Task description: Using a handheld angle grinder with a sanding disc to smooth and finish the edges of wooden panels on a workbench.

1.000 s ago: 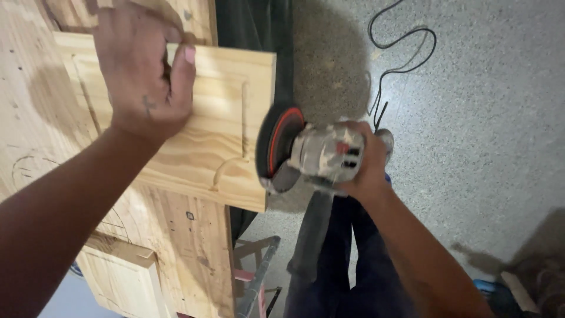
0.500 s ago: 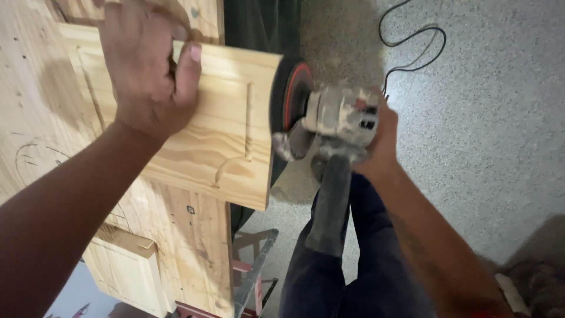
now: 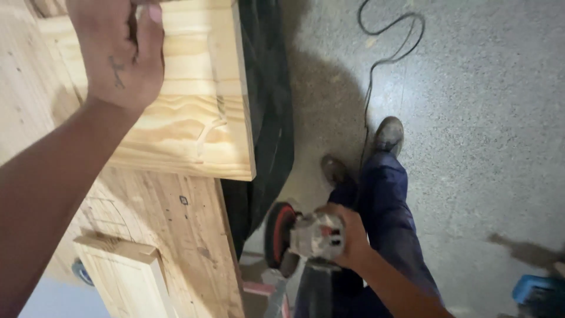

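Observation:
My left hand (image 3: pixel 120 50) presses flat on a pale pine cabinet door panel (image 3: pixel 194 118) with a routed groove, which lies on a plywood workbench (image 3: pixel 194 247) and overhangs its right edge. My right hand (image 3: pixel 348 235) grips a dusty grey angle grinder (image 3: pixel 312 235) fitted with a black-and-red sanding disc (image 3: pixel 278 234). The grinder hangs low beside the bench edge, below the panel and away from it. My legs in dark blue trousers (image 3: pixel 382 200) and my worn shoes (image 3: pixel 388 134) stand on the floor.
A black power cord (image 3: pixel 376 59) loops across the speckled grey floor (image 3: pixel 482 118). A dark cloth (image 3: pixel 268 118) hangs at the bench side. A second pine panel (image 3: pixel 123 274) lies at the bench's near end. A blue object (image 3: pixel 538 291) sits bottom right.
The grinder was against the panel's right edge half a second ago; now it has dropped down and away from the wood. My left hand stays on the panel.

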